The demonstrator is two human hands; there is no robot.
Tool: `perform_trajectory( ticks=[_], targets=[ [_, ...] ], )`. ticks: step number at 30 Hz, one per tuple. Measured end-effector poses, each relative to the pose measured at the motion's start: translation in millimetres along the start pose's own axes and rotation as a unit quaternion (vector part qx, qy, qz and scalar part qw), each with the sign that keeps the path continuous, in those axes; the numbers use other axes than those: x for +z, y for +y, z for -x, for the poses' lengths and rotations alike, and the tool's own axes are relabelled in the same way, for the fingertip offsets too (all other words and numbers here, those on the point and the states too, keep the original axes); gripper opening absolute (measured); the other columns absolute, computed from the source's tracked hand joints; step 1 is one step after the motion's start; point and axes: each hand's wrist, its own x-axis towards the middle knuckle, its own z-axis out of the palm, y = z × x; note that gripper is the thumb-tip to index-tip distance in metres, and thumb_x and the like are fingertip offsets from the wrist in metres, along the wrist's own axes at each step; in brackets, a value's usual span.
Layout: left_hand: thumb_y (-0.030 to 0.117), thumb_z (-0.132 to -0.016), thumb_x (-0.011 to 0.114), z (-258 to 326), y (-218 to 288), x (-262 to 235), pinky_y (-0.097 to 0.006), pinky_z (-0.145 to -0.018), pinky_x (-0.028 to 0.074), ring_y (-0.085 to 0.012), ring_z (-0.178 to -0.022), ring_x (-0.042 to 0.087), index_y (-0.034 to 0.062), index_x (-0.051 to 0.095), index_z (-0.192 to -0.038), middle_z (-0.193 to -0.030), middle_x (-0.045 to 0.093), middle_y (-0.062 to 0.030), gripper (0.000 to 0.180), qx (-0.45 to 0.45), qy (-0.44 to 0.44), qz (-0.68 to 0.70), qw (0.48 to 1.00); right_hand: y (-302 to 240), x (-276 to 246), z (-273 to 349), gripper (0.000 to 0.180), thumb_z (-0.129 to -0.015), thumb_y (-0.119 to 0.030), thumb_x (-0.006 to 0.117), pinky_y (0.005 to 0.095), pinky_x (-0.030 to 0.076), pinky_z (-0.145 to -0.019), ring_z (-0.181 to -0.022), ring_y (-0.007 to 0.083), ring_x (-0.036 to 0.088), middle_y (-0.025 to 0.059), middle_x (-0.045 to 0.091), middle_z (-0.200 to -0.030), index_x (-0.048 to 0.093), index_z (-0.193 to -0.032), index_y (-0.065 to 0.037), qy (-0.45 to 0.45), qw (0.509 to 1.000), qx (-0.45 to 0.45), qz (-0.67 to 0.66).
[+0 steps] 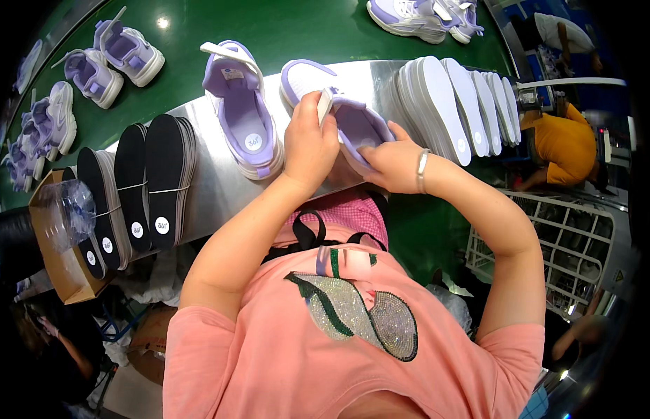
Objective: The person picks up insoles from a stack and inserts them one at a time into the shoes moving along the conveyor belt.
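Two white-and-lavender sneakers stand on the metal ledge in front of me. My left hand (pixel 311 145) is closed on the white strap or tongue edge of the right-hand sneaker (pixel 360 124), pinching it between thumb and fingers. My right hand (pixel 396 162) grips the same sneaker's collar, its thumb reaching into the opening; part of the heel is hidden behind my hands. To the left, the other sneaker (pixel 272 148) sits apart with its strap folded up. A lavender insole with a round white label (pixel 253 142) shows inside it.
White insoles (pixel 437 105) stand in stacks to the right; bundled black insoles (pixel 170 171) lean at the left, beside a cardboard box (pixel 49 237). More sneakers (pixel 129 52) rest on the green conveyor (pixel 178 63). A white wire basket (pixel 548 244) and a person in orange (pixel 566 143) are at right.
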Motion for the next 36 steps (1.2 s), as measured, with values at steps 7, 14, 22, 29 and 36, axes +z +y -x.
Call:
perform_trajectory(
  ticks=[7, 14, 22, 29, 36],
  targets=[
    [0.005, -0.076, 0.049, -2.5, 3.3, 1.9, -0.043, -0.073, 0.043, -0.0406, -0.084, 0.053, -0.0017, 0.046, -0.103, -0.093, 0.055, -0.0233, 0.028, 0.003, 0.008, -0.007, 1.000, -1.5, -11.7, -5.3, 0.020, -0.077, -0.011, 0.051, 0.0377, 0.046, -0.071, -0.079, 0.0334, 0.059, 0.0173, 0.061, -0.085, 0.060, -0.092, -0.001, 0.186, 0.964, 0.015, -0.189],
    [0.007, -0.077, 0.049, -15.0, 9.8, 9.9, -0.044, -0.071, 0.042, -0.0392, -0.082, 0.054, 0.0008, 0.047, -0.101, -0.090, 0.057, -0.0209, 0.024, -0.009, -0.011, -0.029, 0.999, 11.7, -0.9, -56.5, 0.020, -0.071, -0.012, 0.053, 0.0384, 0.047, -0.073, -0.079, 0.0342, 0.060, 0.0217, 0.062, -0.083, 0.064, -0.082, 0.000, -0.047, 0.991, 0.093, -0.088],
    [0.011, -0.082, 0.050, -14.5, 9.0, 9.6, -0.039, -0.076, 0.045, -0.0379, -0.087, 0.057, -0.0030, 0.049, -0.102, -0.093, 0.058, -0.0243, 0.025, -0.014, -0.009, -0.039, 0.999, 2.8, -8.1, -58.7, 0.021, -0.070, -0.012, 0.055, 0.0376, 0.047, -0.075, -0.083, 0.0328, 0.061, 0.0212, 0.062, -0.087, 0.064, -0.085, 0.000, -0.048, 0.986, 0.148, -0.066],
    [0.007, -0.077, 0.050, -13.2, 5.3, 13.9, -0.043, -0.071, 0.043, -0.0389, -0.081, 0.055, 0.0005, 0.048, -0.100, -0.088, 0.057, -0.0212, 0.024, 0.017, 0.017, -0.045, 0.999, 4.2, -5.0, -53.1, 0.029, -0.076, -0.024, 0.050, 0.0367, 0.048, -0.075, -0.086, 0.0294, 0.062, 0.0180, 0.063, -0.091, 0.065, -0.089, -0.002, -0.039, 0.984, 0.158, -0.072],
    [0.007, -0.077, 0.049, -13.9, 4.3, 16.2, -0.043, -0.070, 0.043, -0.0388, -0.080, 0.055, 0.0009, 0.048, -0.099, -0.087, 0.057, -0.0208, 0.023, 0.019, 0.023, -0.045, 0.999, 12.1, 7.5, -56.3, 0.023, -0.074, -0.020, 0.053, 0.0388, 0.047, -0.074, -0.082, 0.0321, 0.060, 0.0195, 0.062, -0.085, 0.065, -0.083, -0.002, -0.007, 0.984, 0.150, -0.091]
  ],
)
